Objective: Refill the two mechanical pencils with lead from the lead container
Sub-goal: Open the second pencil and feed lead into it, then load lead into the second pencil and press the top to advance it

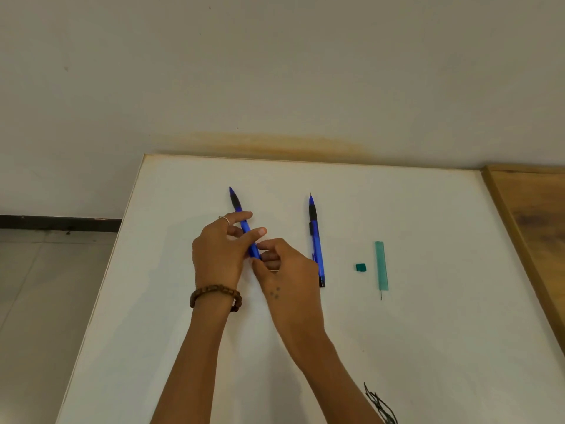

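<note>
- Left hand [218, 255] at frame centre, fingers [243, 216] curled round the barrel of a blue mechanical pencil [241, 221], thumb across it; tip angled toward the upper left of the frame.
- Rear end of that held pencil hidden between the two hands; cap on or off impossible to tell.
- Right hand [290, 280] just right of centre, fingertips [269, 244] pinched together at the pencil's rear end; whether pinching a lead or the cap too small to make out.
- Second mechanical pencil [316, 240] lying flat on the white bench [428, 347], right of the hands, a thin lead showing at its upper tip; lower part partly covered by the right hand.
- Green lead container [382, 266] lying right of centre, apart from both pencils, a thin lead [381, 294] poking out of its lower end.
- Small green cap [361, 267] just left of the container, not touching it.
- Beaded bracelet [215, 296] on the left wrist, ring [224, 219] on one finger.
- Dark strands [380, 405] at the bottom edge, cut off, unidentifiable.
- Wooden surface [538, 228] cut off at the right edge.
</note>
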